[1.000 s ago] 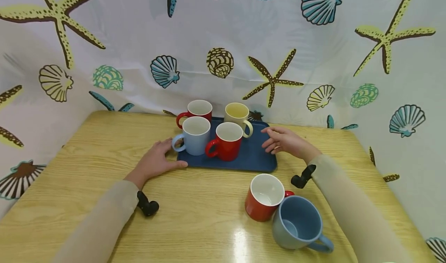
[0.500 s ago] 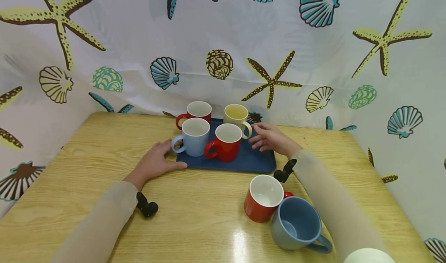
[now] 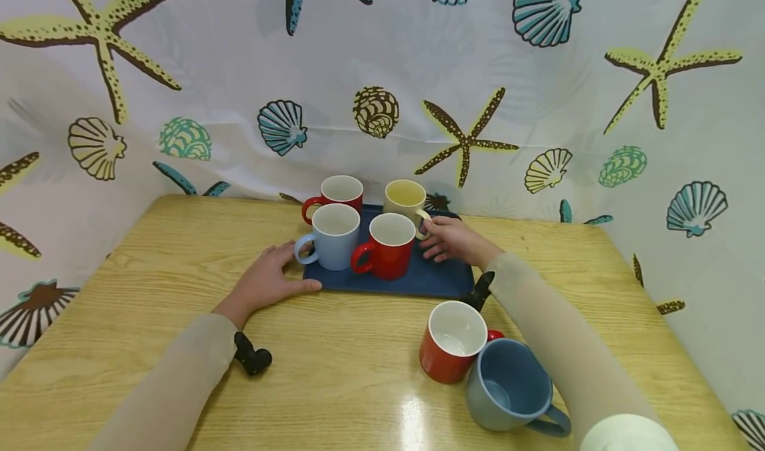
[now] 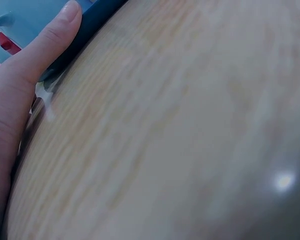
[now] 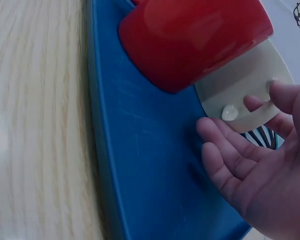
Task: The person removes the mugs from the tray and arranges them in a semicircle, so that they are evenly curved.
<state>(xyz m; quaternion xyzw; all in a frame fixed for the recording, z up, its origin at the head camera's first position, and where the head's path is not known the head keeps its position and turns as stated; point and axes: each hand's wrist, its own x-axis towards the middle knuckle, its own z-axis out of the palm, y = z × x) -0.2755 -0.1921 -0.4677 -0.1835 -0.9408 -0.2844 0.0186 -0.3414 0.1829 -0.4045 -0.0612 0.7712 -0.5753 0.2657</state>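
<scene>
A dark blue tray (image 3: 430, 275) bears two red mugs (image 3: 391, 246), a light blue mug (image 3: 337, 237) and a cream mug (image 3: 405, 195), all upright. My right hand (image 3: 453, 240) pinches the cream mug's handle; in the right wrist view my thumb lies on the handle (image 5: 230, 112) and a fingertip pokes through its loop. My left hand (image 3: 267, 279) rests at the tray's left front corner beside the light blue mug's handle. Its thumb (image 4: 52, 37) stretches straight along the front rim, and the other fingertips are partly hidden behind that handle.
In front of the tray, a red mug with a white inside (image 3: 445, 351) stands close against a larger grey-blue mug (image 3: 508, 384), by my right forearm. A white round rim (image 3: 627, 432) shows at the bottom right. A shell-patterned curtain (image 3: 335, 59) hangs behind the wooden table (image 3: 311, 371).
My right hand has moved left from the tray's right side and taken hold of the cream mug's handle. My left hand and the mugs have stayed in place.
</scene>
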